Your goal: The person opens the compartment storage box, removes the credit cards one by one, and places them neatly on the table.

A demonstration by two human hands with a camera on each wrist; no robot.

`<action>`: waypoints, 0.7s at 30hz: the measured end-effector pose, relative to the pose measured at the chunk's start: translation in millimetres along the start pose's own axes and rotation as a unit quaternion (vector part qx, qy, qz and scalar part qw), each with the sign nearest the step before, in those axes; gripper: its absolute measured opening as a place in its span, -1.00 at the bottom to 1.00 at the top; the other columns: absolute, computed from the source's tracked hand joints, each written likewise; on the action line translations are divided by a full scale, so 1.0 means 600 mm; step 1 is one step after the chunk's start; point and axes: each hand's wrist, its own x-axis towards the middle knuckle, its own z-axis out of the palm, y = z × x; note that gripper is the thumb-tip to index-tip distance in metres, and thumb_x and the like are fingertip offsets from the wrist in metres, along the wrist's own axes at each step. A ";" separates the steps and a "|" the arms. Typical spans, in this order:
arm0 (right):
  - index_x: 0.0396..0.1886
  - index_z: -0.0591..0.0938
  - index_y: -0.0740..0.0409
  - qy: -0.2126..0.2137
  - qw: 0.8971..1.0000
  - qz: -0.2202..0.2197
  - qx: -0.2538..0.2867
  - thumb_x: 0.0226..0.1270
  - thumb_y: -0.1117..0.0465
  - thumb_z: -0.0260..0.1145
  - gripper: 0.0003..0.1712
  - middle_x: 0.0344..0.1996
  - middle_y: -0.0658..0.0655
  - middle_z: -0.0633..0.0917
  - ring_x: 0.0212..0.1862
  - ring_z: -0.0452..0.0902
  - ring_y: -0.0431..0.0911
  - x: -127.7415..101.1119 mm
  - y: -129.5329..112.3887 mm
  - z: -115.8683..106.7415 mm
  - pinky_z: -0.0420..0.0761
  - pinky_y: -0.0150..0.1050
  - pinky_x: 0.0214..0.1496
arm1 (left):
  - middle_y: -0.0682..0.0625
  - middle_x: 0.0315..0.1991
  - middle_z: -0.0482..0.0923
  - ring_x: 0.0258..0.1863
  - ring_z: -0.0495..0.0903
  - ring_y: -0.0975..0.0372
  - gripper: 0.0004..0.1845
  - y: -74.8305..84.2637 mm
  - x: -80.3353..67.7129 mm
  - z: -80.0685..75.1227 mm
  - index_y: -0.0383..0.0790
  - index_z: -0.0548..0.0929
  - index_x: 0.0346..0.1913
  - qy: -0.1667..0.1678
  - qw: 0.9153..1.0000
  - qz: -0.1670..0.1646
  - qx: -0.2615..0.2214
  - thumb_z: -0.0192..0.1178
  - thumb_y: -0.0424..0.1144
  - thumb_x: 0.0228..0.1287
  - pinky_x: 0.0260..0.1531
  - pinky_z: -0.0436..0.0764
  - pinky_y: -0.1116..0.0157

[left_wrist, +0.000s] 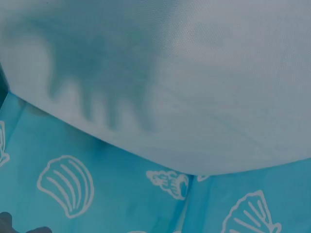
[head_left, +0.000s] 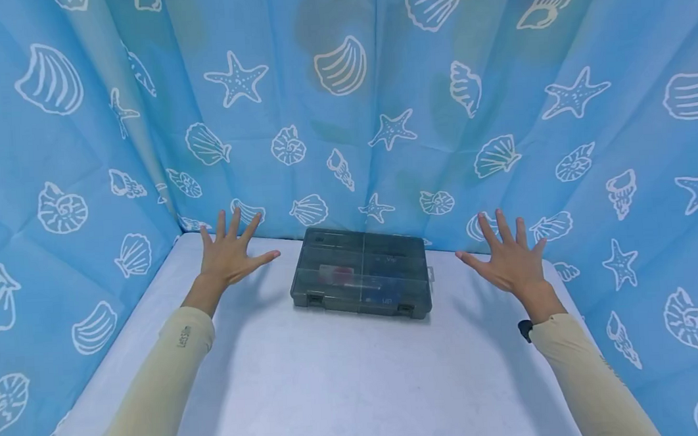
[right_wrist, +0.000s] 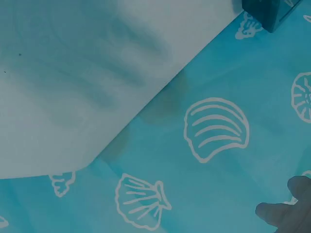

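White table [head_left: 334, 383], closed organizer box [head_left: 360, 272]

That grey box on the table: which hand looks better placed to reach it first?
Probably the left hand: its thumb tip seems slightly nearer the closed grey box than the right hand. Both hover open, spread, touching nothing, so the margin is small.

1. Worktop [head_left: 310, 378]: plain white.
2. Curtain [head_left: 378, 98] beyond both grips: sky blue, printed with white shells and starfish.
3. Box [head_left: 360, 272] between the grips: smoky translucent grey, red and blue showing inside.
4. Sleeves [head_left: 173, 359]: pale beige.
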 end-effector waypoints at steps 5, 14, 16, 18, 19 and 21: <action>0.55 0.08 0.03 -0.016 0.993 -0.002 0.115 0.36 -0.42 -0.03 -0.04 0.42 0.31 0.26 0.34 0.24 0.35 -0.014 -0.020 0.009 0.24 0.46 0.19 | -0.30 0.28 0.40 0.23 0.40 -0.15 -0.20 0.016 -0.004 0.008 -0.17 0.29 0.44 -0.069 0.989 -0.041 -0.124 -0.04 0.33 0.34 0.20 0.32 -0.22; -0.07 0.58 0.48 -0.244 0.819 0.082 0.512 0.51 -0.01 0.10 -0.47 -0.32 0.31 0.70 -0.40 0.68 -0.01 -0.081 -0.107 0.096 0.71 -0.17 -0.30 | -0.26 -0.01 0.58 -0.24 0.66 0.10 -0.43 0.082 -0.010 0.069 -0.47 0.47 0.20 -0.198 0.870 -0.153 -0.425 0.00 0.03 0.49 -0.25 0.68 0.25; -0.12 0.57 0.50 -0.285 0.770 0.094 0.564 0.51 0.02 0.10 -0.48 -0.40 0.27 0.70 -0.43 0.67 -0.05 -0.090 -0.121 0.113 0.71 -0.20 -0.31 | -0.29 0.03 0.55 -0.15 0.65 0.04 -0.44 0.093 -0.008 0.078 -0.50 0.45 0.22 -0.203 0.844 -0.173 -0.466 0.04 -0.03 0.48 -0.21 0.69 0.22; -0.13 0.57 0.51 -0.332 0.718 0.095 0.604 0.51 0.02 0.09 -0.48 -0.44 0.20 0.70 -0.44 0.67 -0.08 -0.098 -0.135 0.128 0.71 -0.22 -0.30 | -0.29 0.05 0.54 -0.08 0.63 0.01 -0.48 0.100 -0.007 0.084 -0.47 0.46 0.20 -0.205 0.832 -0.190 -0.479 0.09 -0.06 0.45 -0.17 0.68 0.21; -0.12 0.57 0.52 -0.354 0.693 0.093 0.621 0.51 0.01 0.08 -0.46 -0.44 0.17 0.71 -0.43 0.68 -0.10 -0.102 -0.141 0.135 0.70 -0.23 -0.28 | -0.28 0.06 0.54 -0.05 0.61 0.00 -0.49 0.102 -0.006 0.086 -0.47 0.47 0.20 -0.205 0.828 -0.198 -0.483 0.12 -0.07 0.44 -0.15 0.67 0.20; -0.07 0.56 0.53 -0.384 0.645 0.093 0.654 0.53 -0.02 0.06 -0.43 -0.39 0.17 0.73 -0.37 0.71 -0.08 -0.108 -0.154 0.148 0.70 -0.21 -0.20 | -0.26 0.09 0.53 0.01 0.59 0.00 -0.51 0.107 -0.003 0.090 -0.44 0.49 0.18 -0.207 0.821 -0.211 -0.488 0.16 -0.09 0.40 -0.09 0.65 0.19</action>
